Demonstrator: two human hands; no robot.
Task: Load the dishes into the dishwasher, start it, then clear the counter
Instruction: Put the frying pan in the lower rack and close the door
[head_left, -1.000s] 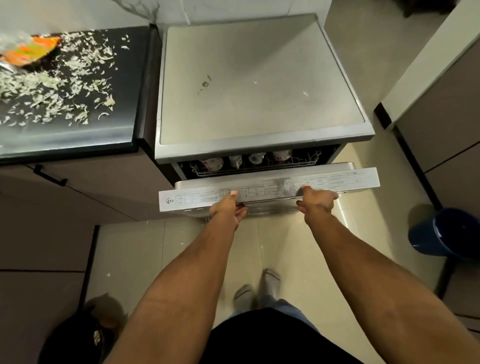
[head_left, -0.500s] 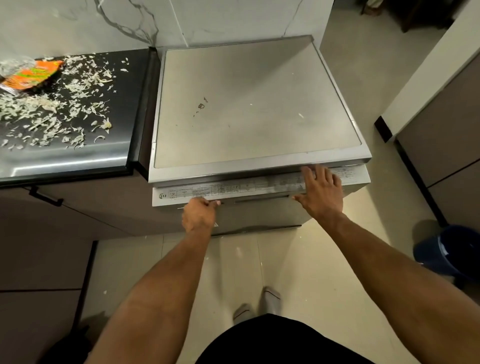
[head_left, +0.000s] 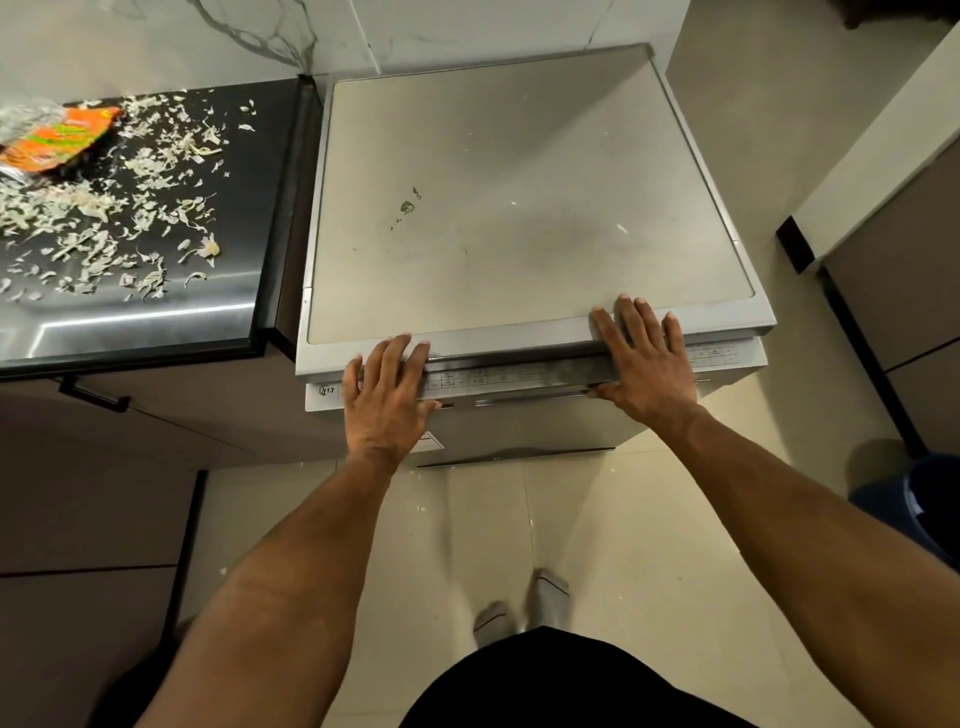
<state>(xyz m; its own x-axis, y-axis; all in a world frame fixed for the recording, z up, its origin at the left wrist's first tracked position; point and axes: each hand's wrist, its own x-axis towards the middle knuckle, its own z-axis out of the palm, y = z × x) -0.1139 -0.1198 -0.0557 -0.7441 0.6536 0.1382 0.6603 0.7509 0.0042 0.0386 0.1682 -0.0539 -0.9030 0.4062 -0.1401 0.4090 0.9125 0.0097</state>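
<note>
A blue bin (head_left: 924, 499) stands on the tiled floor (head_left: 613, 519), against the brown cabinet (head_left: 904, 291). Another brown cabinet's black handle (head_left: 93, 395) shows far across the floor.

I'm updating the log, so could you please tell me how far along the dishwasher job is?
Loading looks done: the dishwasher door is up against the body. In hand: the left hand and right hand press flat on its top edge, over the control strip. Left: starting it, then clearing the counter of scraps and the orange packet.
</note>
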